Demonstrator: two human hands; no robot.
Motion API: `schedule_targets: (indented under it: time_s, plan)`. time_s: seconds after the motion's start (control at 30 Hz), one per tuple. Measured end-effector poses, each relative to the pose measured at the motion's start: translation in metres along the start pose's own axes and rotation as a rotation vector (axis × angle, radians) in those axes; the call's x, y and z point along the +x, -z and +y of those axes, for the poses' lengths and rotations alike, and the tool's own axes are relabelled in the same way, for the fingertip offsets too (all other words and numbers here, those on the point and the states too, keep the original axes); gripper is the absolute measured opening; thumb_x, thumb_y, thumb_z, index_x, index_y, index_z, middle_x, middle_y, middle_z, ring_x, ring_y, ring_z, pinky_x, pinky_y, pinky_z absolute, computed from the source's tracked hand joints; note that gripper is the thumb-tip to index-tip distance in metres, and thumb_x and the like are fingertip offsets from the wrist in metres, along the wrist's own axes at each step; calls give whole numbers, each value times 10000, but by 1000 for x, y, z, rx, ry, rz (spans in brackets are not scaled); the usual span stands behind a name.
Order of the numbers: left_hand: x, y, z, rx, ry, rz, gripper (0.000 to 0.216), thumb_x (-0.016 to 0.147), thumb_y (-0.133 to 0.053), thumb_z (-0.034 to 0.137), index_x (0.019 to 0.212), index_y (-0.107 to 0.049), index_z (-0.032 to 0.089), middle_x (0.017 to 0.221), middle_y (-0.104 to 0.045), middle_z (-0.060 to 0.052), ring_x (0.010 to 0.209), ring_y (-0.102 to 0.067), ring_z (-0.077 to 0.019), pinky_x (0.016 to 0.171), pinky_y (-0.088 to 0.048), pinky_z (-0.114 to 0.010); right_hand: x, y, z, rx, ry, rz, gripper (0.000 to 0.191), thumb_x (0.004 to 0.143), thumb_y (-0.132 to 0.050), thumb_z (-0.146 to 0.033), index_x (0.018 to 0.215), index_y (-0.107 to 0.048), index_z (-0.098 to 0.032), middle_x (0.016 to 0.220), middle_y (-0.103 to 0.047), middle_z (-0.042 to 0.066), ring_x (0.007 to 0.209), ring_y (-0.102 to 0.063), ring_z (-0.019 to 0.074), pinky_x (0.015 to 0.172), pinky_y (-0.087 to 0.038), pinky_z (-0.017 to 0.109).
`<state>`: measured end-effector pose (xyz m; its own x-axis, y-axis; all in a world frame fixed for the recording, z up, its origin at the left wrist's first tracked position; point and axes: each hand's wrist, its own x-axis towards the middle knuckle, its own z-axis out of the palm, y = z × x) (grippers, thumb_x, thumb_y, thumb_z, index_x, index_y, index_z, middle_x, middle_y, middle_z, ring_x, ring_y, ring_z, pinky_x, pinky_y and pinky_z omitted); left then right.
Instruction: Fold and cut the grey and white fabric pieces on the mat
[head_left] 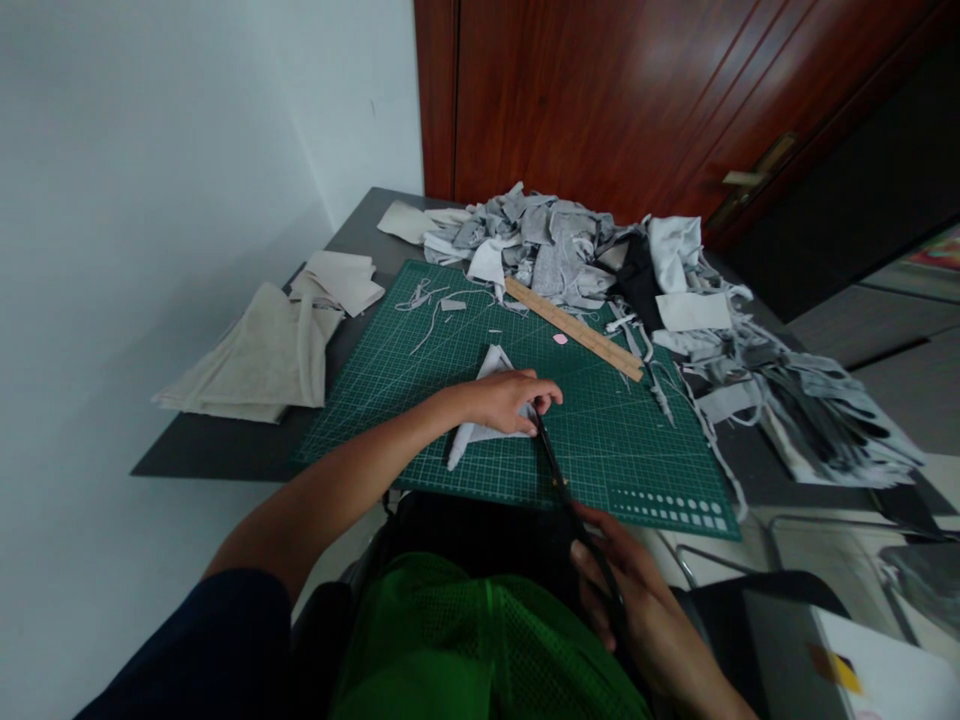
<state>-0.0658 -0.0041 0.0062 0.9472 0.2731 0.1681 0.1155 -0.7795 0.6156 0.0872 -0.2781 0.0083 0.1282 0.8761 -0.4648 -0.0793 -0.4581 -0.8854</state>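
My left hand [512, 397] lies on a folded piece of light grey fabric [480, 425] in the middle of the green cutting mat [420, 400], fingers curled down and pressing it. My right hand [626, 595] is closed round the handles of black scissors [559, 470] near the table's front edge. The blades reach forward to the fabric just right of my left fingers.
A wooden ruler [574, 328] lies slanted at the mat's far right. Behind it a heap of grey and white fabric scraps [600, 260] spreads along the right side. Folded beige cloths [262, 350] sit at the left. A red-brown door [637, 90] stands behind.
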Motion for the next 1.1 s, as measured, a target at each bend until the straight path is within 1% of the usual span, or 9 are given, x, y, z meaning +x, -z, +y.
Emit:
schedule_targets:
  time_s: [0.2,0.3,0.4,0.63,0.7,0.83,0.97,1.1]
  plan:
    - [0,-1,-1,-2,-18,1,489,757,-751,178,1211,-582,238,1006,-679,-23,982,-572,-212,832,-413,-313,1,-3,0,-24,11,11,763,867,-704,-617,1444,-449,-188,590,-492,-96,410,-384,76,354,-316,183]
    - [0,0,0,-7,-9,7,481,749,-746,172,1200,-592,233,1007,-677,-24,967,-569,-208,826,-409,-313,0,-5,-5,-33,3,18,790,844,-719,-628,1436,-462,-174,575,-487,-98,396,-376,72,352,-305,186]
    - [0,0,2,-12,6,3,477,739,-746,173,1189,-601,236,1002,-672,-22,964,-570,-209,826,-406,-315,-1,-6,-7,-26,-12,18,797,821,-737,-636,1426,-477,-186,586,-494,-95,394,-377,70,349,-295,185]
    - [0,0,2,-6,-4,7,482,745,-760,178,1191,-589,243,1003,-675,-23,969,-575,-216,809,-404,-313,-2,-6,0,-13,6,14,748,872,-710,-600,1446,-448,-200,637,-527,-79,432,-408,80,372,-333,194]
    - [1,0,1,-1,-2,7,489,745,-761,170,1195,-584,241,1002,-677,-20,974,-576,-215,808,-404,-310,-1,-7,-1,-11,3,25,755,861,-719,-602,1442,-449,-201,645,-539,-76,425,-405,75,369,-323,192]
    - [0,-1,0,14,-14,7,493,756,-762,176,1207,-577,245,1011,-681,-16,982,-576,-216,810,-402,-310,0,-7,-5,-6,-24,33,803,812,-751,-626,1419,-459,-190,610,-517,-90,402,-379,66,356,-284,181]
    - [0,-2,-1,13,-31,13,500,758,-772,182,1213,-572,233,1001,-684,-16,969,-573,-213,802,-402,-312,-1,-9,-6,-14,-33,49,831,798,-754,-646,1429,-446,-200,653,-544,-76,424,-401,68,363,-304,181]
    - [0,-2,0,12,-23,14,501,755,-767,180,1215,-572,223,1006,-683,-19,968,-569,-214,803,-402,-315,-4,-10,-5,-33,-23,42,816,808,-743,-651,1431,-458,-206,633,-513,-85,429,-399,74,366,-314,186]
